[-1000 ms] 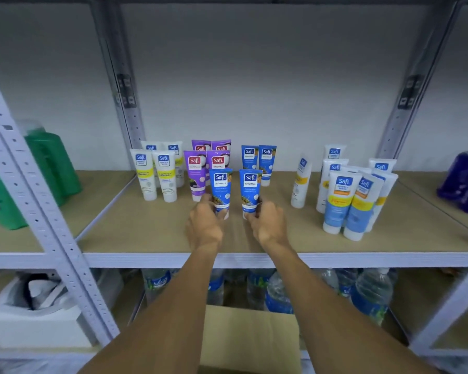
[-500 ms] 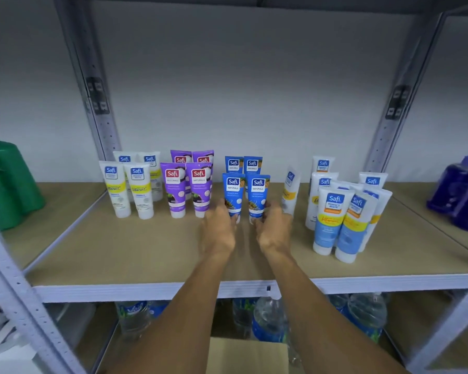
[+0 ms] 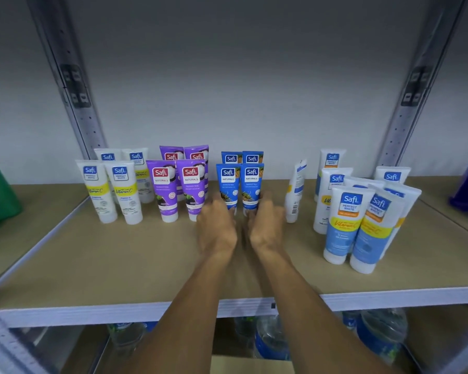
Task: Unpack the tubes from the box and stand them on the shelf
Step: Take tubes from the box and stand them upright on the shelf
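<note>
Head view: at frame centre, the left grip [image 3: 216,225] clasped the left blue tube [image 3: 227,184] and the right grip [image 3: 266,225] the right blue tube [image 3: 251,184], both low down, upright on the shelf [image 3: 119,260]. Best released slowly, lest either toppled.

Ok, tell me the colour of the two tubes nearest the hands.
Both plastic squeeze tubes are blue; head view.
</note>
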